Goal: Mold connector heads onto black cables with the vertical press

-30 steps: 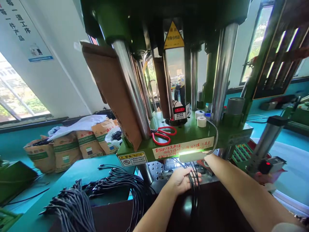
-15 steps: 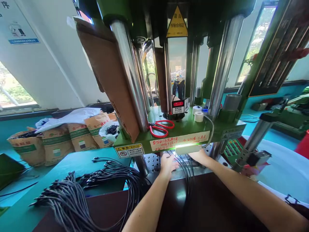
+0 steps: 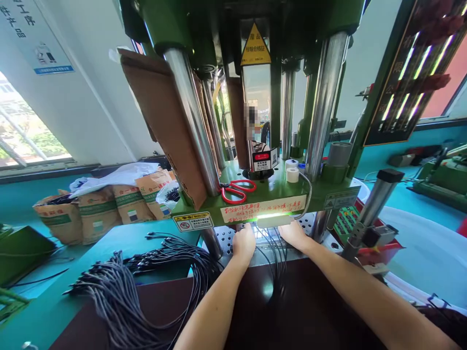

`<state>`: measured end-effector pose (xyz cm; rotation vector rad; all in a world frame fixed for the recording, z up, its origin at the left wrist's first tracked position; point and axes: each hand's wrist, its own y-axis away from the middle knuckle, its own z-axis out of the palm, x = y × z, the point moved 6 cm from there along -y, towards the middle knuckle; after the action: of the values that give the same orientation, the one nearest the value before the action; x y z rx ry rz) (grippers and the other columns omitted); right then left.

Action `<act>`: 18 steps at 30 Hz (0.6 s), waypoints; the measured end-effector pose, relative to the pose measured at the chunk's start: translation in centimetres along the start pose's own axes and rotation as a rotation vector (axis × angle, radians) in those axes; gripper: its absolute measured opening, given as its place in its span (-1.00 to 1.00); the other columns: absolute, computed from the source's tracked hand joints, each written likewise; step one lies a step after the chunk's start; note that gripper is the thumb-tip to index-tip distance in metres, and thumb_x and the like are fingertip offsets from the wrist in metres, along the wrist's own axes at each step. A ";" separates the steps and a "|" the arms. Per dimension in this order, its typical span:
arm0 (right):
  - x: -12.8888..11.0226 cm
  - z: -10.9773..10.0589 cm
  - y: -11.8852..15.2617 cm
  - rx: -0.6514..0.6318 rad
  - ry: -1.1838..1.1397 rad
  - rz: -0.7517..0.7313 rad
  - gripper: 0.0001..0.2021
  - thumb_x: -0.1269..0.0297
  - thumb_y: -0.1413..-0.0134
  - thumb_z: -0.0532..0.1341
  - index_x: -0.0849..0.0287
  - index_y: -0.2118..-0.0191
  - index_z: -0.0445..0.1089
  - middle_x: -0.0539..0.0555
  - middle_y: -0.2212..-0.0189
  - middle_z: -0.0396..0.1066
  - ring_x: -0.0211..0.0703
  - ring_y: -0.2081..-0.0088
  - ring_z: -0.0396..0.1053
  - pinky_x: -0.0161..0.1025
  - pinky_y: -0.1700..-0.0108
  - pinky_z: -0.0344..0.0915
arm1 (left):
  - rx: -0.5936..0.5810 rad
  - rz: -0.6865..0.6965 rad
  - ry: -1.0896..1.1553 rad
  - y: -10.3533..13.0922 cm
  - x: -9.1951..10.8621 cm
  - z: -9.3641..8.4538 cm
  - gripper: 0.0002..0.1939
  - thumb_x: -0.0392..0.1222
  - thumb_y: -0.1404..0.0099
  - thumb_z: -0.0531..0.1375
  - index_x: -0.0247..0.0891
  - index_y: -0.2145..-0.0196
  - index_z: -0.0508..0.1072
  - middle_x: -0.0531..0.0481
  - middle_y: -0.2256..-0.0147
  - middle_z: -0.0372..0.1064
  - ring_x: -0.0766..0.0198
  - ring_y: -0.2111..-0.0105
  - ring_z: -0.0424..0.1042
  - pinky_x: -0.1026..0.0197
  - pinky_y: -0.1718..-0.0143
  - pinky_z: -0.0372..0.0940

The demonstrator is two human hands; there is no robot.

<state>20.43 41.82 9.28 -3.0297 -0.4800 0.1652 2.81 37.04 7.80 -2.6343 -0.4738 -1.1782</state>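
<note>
Under the raised plate of a green press, both of my hands reach to the metal bed. My left hand is closed in a fist at the left of the lit work area; what it grips is hidden. To the right, my right hand has its fingers curled in beneath the lamp, on something I cannot make out. Between the hands, several thin black cables run out of the lit area and hang over the dark table front.
A large bundle of black cables lies at the left. Red-handled scissors and white tape rolls rest on the press plate. Steel columns and a cardboard sheet flank it. Paper sacks stand behind.
My left hand has gone from spread fingers beside the cables to a fist farther left. The right hand's fingers show more from under the lamp. The view has shifted slightly.
</note>
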 end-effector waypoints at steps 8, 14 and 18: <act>-2.3 -0.7 0.6 0.057 0.030 -0.062 -0.78 0.38 -0.16 0.03 0.29 0.17 0.38 0.16 0.29 0.45 -0.09 0.24 0.40 -0.05 0.15 0.27 | 0.068 0.204 -0.385 0.8 3.4 0.1 -0.69 -0.12 -0.21 -0.02 -0.30 0.20 0.39 -0.24 0.23 0.39 0.01 0.14 0.34 0.05 0.18 0.22; -2.4 0.4 0.3 0.073 0.046 -0.052 -0.82 0.43 -0.11 0.07 0.31 0.21 0.39 0.13 0.32 0.45 -0.12 0.25 0.40 -0.09 0.17 0.28 | 0.031 0.240 -0.529 0.3 3.6 1.8 -0.73 -0.33 -0.16 0.00 -0.37 0.25 0.44 -0.22 0.35 0.42 0.12 0.27 0.40 0.15 0.29 0.26; -2.4 0.4 0.0 0.090 0.026 -0.060 -0.81 0.45 -0.11 0.06 0.31 0.21 0.38 0.13 0.29 0.45 -0.14 0.25 0.40 -0.11 0.16 0.28 | 0.035 0.274 -0.558 -0.2 3.5 2.0 -0.72 -0.38 -0.17 -0.02 -0.37 0.25 0.44 -0.20 0.33 0.41 0.17 0.26 0.39 0.20 0.27 0.26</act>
<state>18.16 41.07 9.06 -2.9222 -0.5448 0.1395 6.32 38.60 9.13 -2.8569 -0.2019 -0.3433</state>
